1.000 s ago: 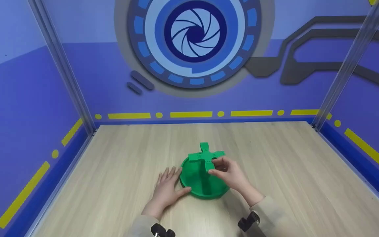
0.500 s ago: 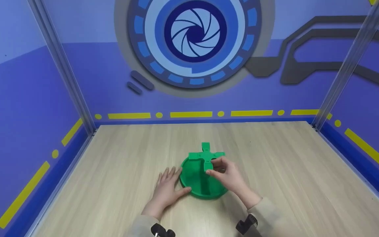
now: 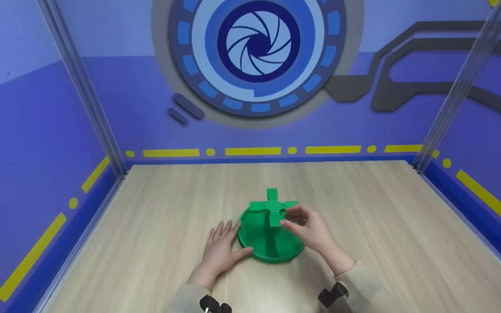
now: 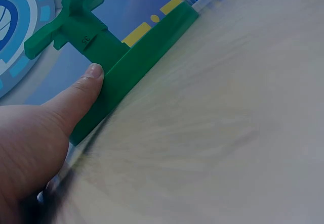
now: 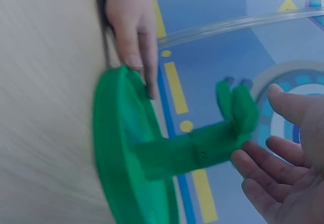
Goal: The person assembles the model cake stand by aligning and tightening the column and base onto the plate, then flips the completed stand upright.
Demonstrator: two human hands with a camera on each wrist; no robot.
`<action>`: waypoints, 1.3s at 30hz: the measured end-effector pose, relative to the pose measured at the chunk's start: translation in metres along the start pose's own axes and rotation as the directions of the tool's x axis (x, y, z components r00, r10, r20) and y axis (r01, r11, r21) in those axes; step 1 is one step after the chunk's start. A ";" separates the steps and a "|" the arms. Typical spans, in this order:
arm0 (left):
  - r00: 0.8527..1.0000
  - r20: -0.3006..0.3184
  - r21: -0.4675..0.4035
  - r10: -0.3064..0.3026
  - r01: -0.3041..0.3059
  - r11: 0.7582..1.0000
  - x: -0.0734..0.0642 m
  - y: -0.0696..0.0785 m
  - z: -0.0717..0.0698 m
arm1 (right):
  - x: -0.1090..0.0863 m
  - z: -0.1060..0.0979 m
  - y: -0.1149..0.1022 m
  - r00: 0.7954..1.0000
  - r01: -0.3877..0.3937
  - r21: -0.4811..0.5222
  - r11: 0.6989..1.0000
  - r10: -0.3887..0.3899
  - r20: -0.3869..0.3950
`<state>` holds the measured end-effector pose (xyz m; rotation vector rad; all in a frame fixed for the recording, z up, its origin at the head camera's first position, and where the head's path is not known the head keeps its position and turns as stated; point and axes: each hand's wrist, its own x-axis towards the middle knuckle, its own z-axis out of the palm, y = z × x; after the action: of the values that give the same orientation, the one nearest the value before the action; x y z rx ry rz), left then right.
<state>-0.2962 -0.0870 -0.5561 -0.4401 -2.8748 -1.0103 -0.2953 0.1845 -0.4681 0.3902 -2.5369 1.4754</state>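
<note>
A green round dish (image 3: 252, 234) with a low raised rim sits on the table. From it rises a green post (image 5: 169, 157), topped by a green cross-shaped piece (image 3: 273, 208) with flat, block-like arms. My left hand (image 3: 221, 252) rests at the dish's left side, fingers straight; the thumb (image 4: 91, 77) lies against the rim in the left wrist view. Beside the cross's front arm is my right hand (image 3: 313, 228). In the right wrist view its thumb and fingers stand apart, with nothing between them, fingertips close by the cross's end of the post.
A light wood table (image 3: 168, 204) surrounds the dish. Blue printed walls (image 3: 250, 130) with yellow dashes close it off at the back and sides, with metal posts (image 3: 81, 82) in the corners. Each wrist carries a small black camera (image 3: 333, 294).
My right hand has let go of the cross's front arm and drawn slightly right. The cross has turned a little and now faces squarer. The left hand has stayed in place.
</note>
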 end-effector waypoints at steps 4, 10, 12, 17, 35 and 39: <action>1.000 0.004 0.002 0.001 -0.001 1.000 -0.001 0.000 0.000 | 0.004 -0.012 -0.001 0.998 -0.001 0.012 1.000 0.002 -0.062; 1.000 0.005 -0.002 -0.005 0.005 1.000 0.000 0.000 0.000 | 0.015 -0.026 0.003 0.995 -0.009 0.055 0.998 0.014 -0.103; 1.000 0.004 0.002 -0.005 0.005 1.000 0.000 0.000 0.000 | 0.019 -0.030 0.007 0.994 -0.014 0.055 0.998 0.020 -0.112; 1.000 -0.001 -0.003 -0.010 0.010 1.000 0.000 -0.001 0.001 | 0.028 -0.034 0.019 0.996 -0.025 0.048 0.999 0.029 -0.089; 1.000 0.014 0.004 -0.005 0.005 1.000 -0.001 0.002 0.000 | 0.041 -0.043 0.057 0.949 -0.107 0.224 0.969 0.032 0.313; 1.000 0.013 0.000 -0.008 0.008 1.000 0.000 0.001 -0.001 | 0.041 -0.042 0.058 0.948 -0.110 0.220 0.969 0.035 0.316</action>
<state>-0.2956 -0.0868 -0.5552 -0.4366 -2.8903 -1.0126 -0.3512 0.2426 -0.4834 0.6142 -2.6368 1.8871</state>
